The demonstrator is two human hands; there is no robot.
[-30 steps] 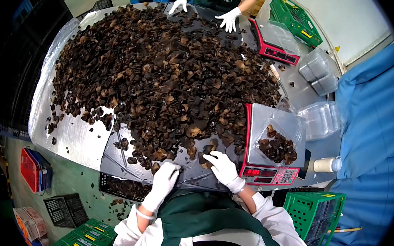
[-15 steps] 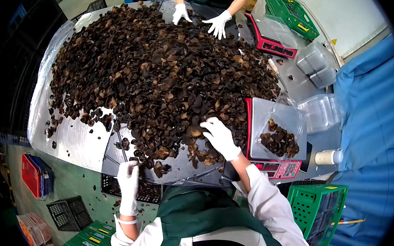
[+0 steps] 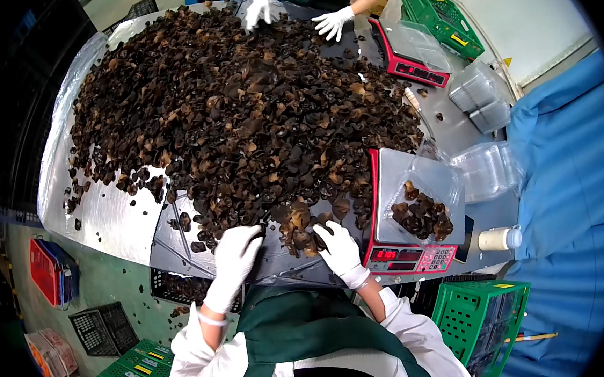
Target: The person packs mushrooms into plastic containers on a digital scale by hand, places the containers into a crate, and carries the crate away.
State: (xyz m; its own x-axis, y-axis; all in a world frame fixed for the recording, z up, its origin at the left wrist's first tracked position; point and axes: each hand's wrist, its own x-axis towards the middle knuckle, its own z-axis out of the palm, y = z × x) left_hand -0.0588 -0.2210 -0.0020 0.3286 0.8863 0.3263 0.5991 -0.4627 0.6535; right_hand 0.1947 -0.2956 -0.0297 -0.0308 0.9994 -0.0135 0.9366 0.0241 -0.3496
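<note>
A large heap of dark brown wood ear mushrooms (image 3: 250,122) covers the table. My left hand (image 3: 236,254), in a white glove, lies at the heap's near edge with its fingers stretched out against the mushrooms. My right hand (image 3: 341,253), also gloved, is open beside a lighter brown clump of mushrooms (image 3: 300,230), its fingertips touching the clump's right side. To the right of that hand stands a red scale (image 3: 384,215) with a lit display. On its plate sits a clear plastic box (image 3: 414,186) holding some mushrooms.
Across the table a co-worker's gloved hands (image 3: 333,24) rest at the heap's far side. A second red scale (image 3: 413,56), stacked clear boxes (image 3: 485,170) and a white bottle (image 3: 500,239) stand at the right. Green crates (image 3: 478,320) and a black crate (image 3: 190,289) are below table level.
My left hand has moved right and up to the heap's edge. My right hand has drawn back toward me, down beside the lighter clump. The co-worker's left-side hand has shifted left.
</note>
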